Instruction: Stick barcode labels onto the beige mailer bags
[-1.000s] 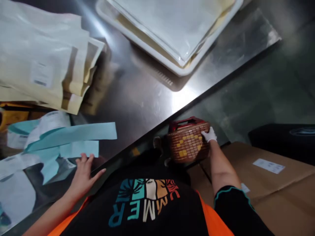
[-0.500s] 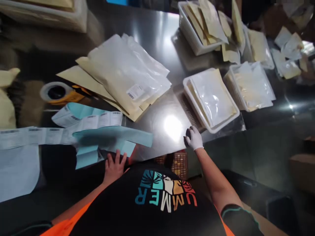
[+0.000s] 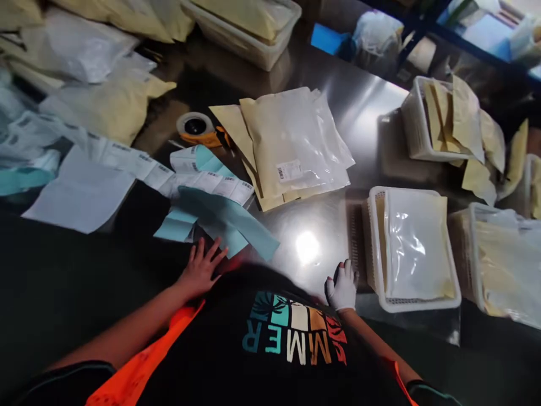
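Observation:
Bare and spread, my left hand (image 3: 202, 268) rests at the near table edge. Its fingertips lie beside the light-blue backing of a label strip (image 3: 230, 217), perhaps touching it. In a white fingerless-looking glove, my right hand (image 3: 344, 286) leans on the steel tabletop, fingers apart and nothing held. Just right of it stands a white plastic basket (image 3: 418, 307) with plastic-covered padded envelopes (image 3: 416, 242) inside. Beyond my hands lies a stack of cream and clear-wrapped envelopes (image 3: 291, 144), the top one bearing a white barcode label (image 3: 289, 171).
A tape roll in an orange dispenser (image 3: 196, 127) sits behind the labels. More baskets of envelopes stand at the right (image 3: 473, 225), far right (image 3: 416, 124) and back (image 3: 270, 56). Padded mailers (image 3: 105, 107) pile up at the left. A white sheet (image 3: 82, 189) lies below them.
My view has swung left, so the table's things appear further right and more of the left pile shows. Both hands stay at the table edge. The left hand's fingers look more widely spread.

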`<action>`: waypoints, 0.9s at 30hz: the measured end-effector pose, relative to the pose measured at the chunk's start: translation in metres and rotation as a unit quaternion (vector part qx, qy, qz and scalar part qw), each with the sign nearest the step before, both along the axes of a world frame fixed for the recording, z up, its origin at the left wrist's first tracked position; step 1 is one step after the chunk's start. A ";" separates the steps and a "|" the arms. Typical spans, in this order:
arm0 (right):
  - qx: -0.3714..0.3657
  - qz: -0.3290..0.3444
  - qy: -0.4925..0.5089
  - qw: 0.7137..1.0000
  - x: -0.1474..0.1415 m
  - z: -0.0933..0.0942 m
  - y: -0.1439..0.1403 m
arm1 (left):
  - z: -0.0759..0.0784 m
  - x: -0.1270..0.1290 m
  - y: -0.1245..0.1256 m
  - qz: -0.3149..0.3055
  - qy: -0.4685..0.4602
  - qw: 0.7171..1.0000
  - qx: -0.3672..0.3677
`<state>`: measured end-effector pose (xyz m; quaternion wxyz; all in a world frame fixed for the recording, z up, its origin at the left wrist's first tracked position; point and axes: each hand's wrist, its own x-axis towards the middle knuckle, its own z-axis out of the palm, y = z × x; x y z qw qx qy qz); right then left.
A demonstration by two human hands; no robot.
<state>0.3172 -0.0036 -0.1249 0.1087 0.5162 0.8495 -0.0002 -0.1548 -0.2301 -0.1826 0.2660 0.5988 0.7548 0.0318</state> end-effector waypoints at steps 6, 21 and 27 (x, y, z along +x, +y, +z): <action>-0.025 0.200 0.071 0.977 0.011 -0.022 0.034 | 0.002 -0.005 0.010 0.080 -0.034 0.996 -0.003; -0.043 0.405 0.121 0.905 -0.079 0.000 0.070 | -0.038 0.001 0.024 0.218 0.031 0.966 0.135; -0.011 0.391 0.134 0.910 -0.074 -0.004 0.071 | -0.013 0.008 0.053 0.288 -0.010 0.932 0.218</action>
